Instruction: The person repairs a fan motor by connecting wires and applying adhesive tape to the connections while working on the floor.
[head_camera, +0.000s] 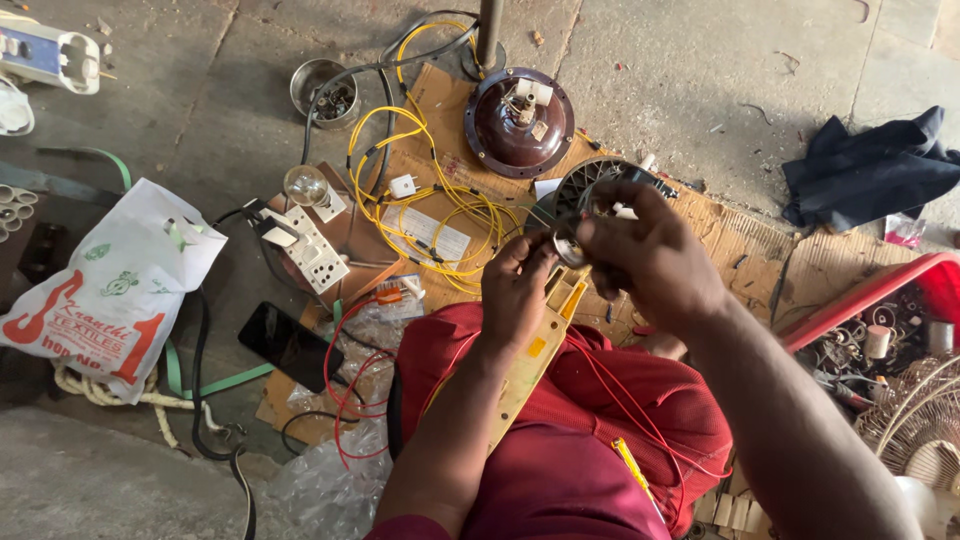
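Yellow plastic casing (540, 345), long and flat with red wires (610, 385) trailing from it, is propped on the lap above the cardboard-strewn floor (720, 60). Its top end is steadied by the left hand (515, 290), fingers closed around it. A small round metal part (572, 250) is pinched by the right hand (650, 250), wrist bent downward. A firm, close grip seems advisable.

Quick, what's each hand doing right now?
Left hand: closed on the yellow tool.
Right hand: closed on a small round metal part.
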